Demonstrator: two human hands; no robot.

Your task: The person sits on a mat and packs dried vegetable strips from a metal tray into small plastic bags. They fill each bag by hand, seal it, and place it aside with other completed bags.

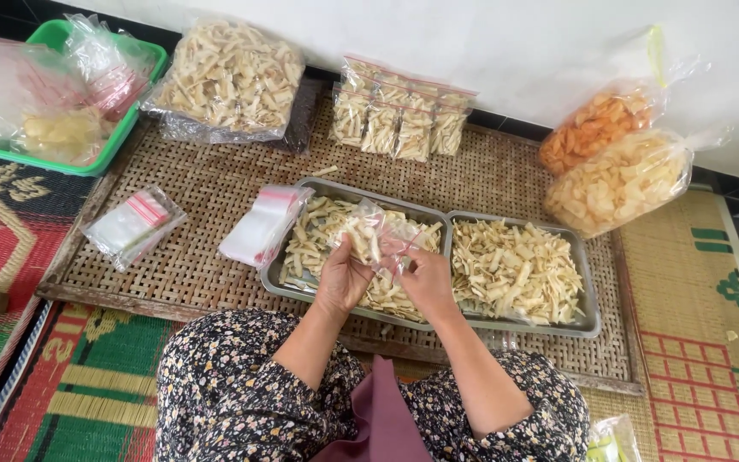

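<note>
Nearest me, floral-print knees (241, 385), then both hands over the left metal tray (277, 275): left hand (341, 278) and right hand (425, 278) each pinch a side of a small clear zip bag (374, 233) partly full of pale cracker strips (327, 224). To do this well, I'd keep the bag mouth up and over the tray so spills land back in. Around it I see the right tray (590, 299), empty bag stacks (260, 227), filled packs (399, 120) by the wall.
</note>
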